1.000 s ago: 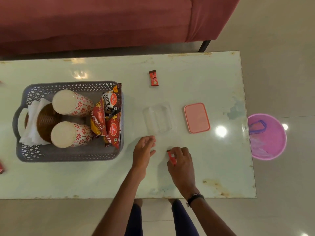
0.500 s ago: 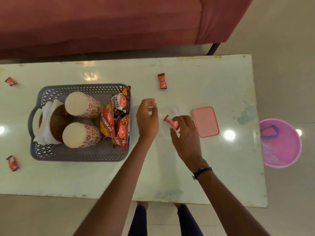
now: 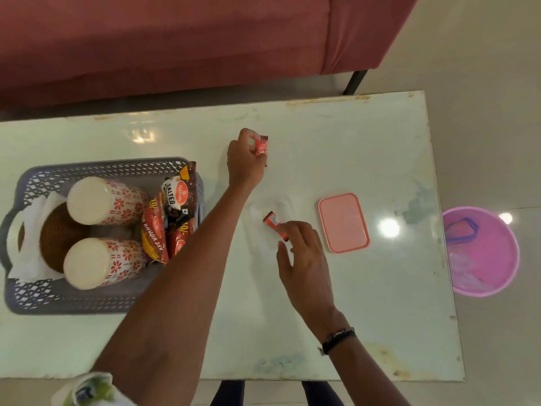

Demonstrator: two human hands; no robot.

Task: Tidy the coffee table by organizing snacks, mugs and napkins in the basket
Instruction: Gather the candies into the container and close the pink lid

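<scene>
The left hand (image 3: 245,162) pinches a small red sachet (image 3: 260,145) beyond the clear tub (image 3: 270,222), the right hand (image 3: 304,260) pinches another (image 3: 275,224) over it, so collecting candies likely continues, next dropping both inside.

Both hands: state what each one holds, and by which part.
Left hand: pinches a small red candy wrapper by its left side. Right hand: fingertips rest on the lower end of another small red candy over the clear plastic box; grip unclear.
</scene>
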